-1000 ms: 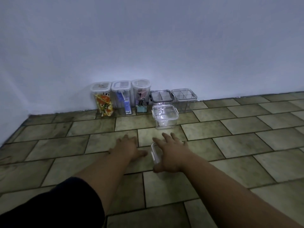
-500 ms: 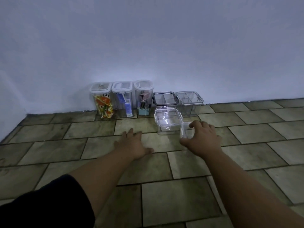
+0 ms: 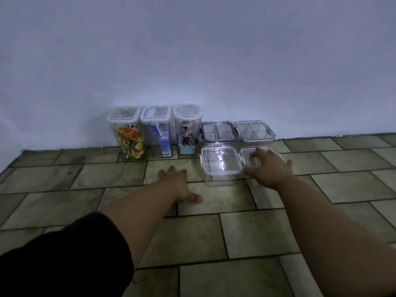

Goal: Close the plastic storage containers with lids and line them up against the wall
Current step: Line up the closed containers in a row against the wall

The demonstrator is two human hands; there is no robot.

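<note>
3 jars (image 3: 155, 129) and 2 divided boxes (image 3: 218, 130) line the far wall (image 3: 192, 61), with 2 clear boxes (image 3: 220, 161) just nearer. The right hand (image 3: 270, 168) clasps the right clear box (image 3: 248, 156) from above, while the left hand (image 3: 179, 185) lies spread flat on the floor (image 3: 257, 232).

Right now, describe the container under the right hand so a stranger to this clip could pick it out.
Along the pale wall stands a row of five lidded containers. Two low clear boxes sit just in front of that row's right end. It is the right box, beside its twin, the only one under the right hand.
</note>
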